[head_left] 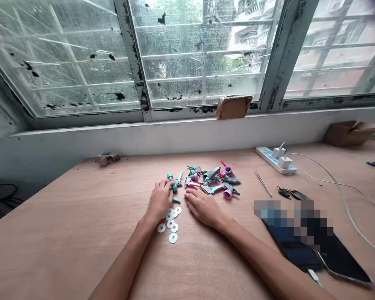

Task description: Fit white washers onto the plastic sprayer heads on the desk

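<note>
We take the pile of small parts (211,180) as our marker: teal, pink and grey pieces heaped in a band that runs left to right across the table (65,216).

The left hand (160,201) lies palm down at the pile's near left corner. Its fingers curl over a teal piece there, and we cannot tell whether they grip it or only rest on it. The right hand (203,206) lies flat just on the near side of the pile, released and holding nothing, with its fingertips at the pile's near edge. It is the closer hand to the bulk of the pile, which lies straight ahead of its fingers.

The washers (171,223), white and flat, are scattered nearer to us than the pile, between the two wrists and partly under the left hand.

Right of the pile, apart from it, lie tweezers (263,183) and keys (289,193). Left of the pile we see bare wood.
</note>
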A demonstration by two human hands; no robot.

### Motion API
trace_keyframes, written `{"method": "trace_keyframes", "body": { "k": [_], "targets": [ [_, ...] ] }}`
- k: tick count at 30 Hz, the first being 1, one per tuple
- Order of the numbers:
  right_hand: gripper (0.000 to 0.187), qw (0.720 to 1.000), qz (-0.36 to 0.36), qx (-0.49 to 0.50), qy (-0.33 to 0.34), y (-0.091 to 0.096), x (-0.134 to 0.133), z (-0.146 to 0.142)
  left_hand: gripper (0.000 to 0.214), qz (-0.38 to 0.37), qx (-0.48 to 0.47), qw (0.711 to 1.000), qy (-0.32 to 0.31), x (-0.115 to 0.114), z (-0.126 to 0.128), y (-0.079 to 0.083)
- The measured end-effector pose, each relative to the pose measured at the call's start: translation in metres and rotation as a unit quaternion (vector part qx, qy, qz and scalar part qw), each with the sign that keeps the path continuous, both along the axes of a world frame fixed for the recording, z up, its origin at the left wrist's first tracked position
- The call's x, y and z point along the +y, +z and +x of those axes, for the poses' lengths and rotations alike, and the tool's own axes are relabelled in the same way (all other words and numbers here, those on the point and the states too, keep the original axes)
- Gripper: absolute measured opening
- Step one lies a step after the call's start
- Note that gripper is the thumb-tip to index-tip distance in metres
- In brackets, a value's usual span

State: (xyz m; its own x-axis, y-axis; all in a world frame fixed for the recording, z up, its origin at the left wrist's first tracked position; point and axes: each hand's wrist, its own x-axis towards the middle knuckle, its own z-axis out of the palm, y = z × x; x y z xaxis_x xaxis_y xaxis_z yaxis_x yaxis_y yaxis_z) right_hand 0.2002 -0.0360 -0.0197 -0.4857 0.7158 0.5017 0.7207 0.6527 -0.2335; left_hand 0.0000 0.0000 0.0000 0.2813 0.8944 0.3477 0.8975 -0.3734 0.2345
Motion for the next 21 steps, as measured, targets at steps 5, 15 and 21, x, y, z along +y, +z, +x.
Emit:
{"method": "trace_keyframes", "body": {
  "k": [5, 15, 21],
  "targets": [
    [0.024, 0.999, -0.021, 0.017, 0.037, 0.004, -0.018, -0.009, 0.043, -0.006, -0.013, 0.999, -0.036, 0.006, -0.011, -0.003],
    [0.03, 0.995, -0.077, 0.031, 0.057, -0.005, -0.018, -0.004, 0.048, 0.039, 0.011, 0.995, 0.095, 0.007, -0.01, -0.008],
    [0.025, 0.995, -0.082, 0.02, 0.058, -0.001, -0.02, -0.007, 0.032, 0.013, 0.013, 0.994, 0.109, 0.01, -0.013, -0.009]
  ]
}}
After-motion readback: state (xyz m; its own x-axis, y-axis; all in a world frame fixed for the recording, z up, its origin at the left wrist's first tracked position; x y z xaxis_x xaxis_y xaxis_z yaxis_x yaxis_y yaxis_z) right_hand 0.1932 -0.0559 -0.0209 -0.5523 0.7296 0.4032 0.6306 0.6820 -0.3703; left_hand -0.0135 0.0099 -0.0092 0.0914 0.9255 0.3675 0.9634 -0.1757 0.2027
